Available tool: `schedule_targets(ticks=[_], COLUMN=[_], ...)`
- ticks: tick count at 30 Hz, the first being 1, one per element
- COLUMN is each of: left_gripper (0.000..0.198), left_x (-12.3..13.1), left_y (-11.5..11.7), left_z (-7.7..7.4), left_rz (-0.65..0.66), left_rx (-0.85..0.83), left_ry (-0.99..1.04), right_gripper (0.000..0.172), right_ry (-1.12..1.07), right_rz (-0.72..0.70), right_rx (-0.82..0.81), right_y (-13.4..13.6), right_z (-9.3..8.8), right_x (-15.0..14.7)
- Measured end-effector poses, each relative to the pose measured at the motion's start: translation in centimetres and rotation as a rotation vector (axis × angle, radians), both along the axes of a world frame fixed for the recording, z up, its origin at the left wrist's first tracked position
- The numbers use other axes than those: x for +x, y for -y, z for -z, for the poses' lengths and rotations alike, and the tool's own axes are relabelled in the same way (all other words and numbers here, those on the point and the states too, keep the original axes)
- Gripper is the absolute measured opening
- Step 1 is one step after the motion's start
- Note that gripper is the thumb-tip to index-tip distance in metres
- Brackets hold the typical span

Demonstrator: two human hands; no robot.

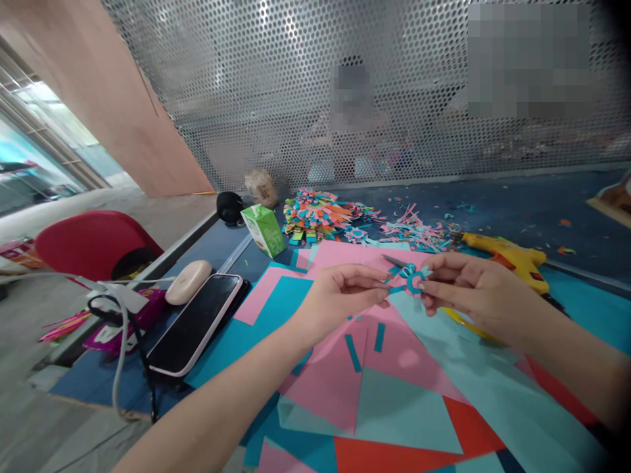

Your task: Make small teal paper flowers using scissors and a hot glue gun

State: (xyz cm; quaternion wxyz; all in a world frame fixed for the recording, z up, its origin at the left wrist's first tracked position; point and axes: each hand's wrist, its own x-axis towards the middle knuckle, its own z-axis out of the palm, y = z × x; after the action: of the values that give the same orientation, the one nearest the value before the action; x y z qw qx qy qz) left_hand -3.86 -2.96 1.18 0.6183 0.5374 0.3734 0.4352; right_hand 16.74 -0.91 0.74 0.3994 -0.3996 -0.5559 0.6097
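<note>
Your left hand (340, 292) and right hand (466, 289) each pinch one side of the teal paper curl (411, 281), raised off the table (493, 197), apparently steadying its loops.

Lower left: dark phone (197, 325) face up, white case (188, 281) just beside its far end. Far left: red chair (89, 242). Left of centre: green carton (265, 229) upright, fringed paper heap (315, 215) to its right. Right of centre: yellow glue gun (513, 255) lying flat. Bottom: overlapping pink, teal and red sheets (394, 407). Top: perforated mesh screen (296, 85).
</note>
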Motion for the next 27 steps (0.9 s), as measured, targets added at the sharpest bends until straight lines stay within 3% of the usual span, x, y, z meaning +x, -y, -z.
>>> schedule_targets(ticks=[15,27], left_gripper=[0.022,0.022], left_x=[0.27,0.28], left_y=[-0.29,-0.39], left_z=[0.80,0.72], left_rz=[-0.030,-0.036], left_rx=[-0.102,-0.081], left_ry=[0.049,0.058], right_gripper=[0.028,0.034], right_ry=[0.049,0.129], right_rz=[0.005,-0.023], right_rx=[-0.005,-0.018], right_y=[0.06,0.30], right_z=[0.07,-0.45], right_x=[-0.41,-0.58])
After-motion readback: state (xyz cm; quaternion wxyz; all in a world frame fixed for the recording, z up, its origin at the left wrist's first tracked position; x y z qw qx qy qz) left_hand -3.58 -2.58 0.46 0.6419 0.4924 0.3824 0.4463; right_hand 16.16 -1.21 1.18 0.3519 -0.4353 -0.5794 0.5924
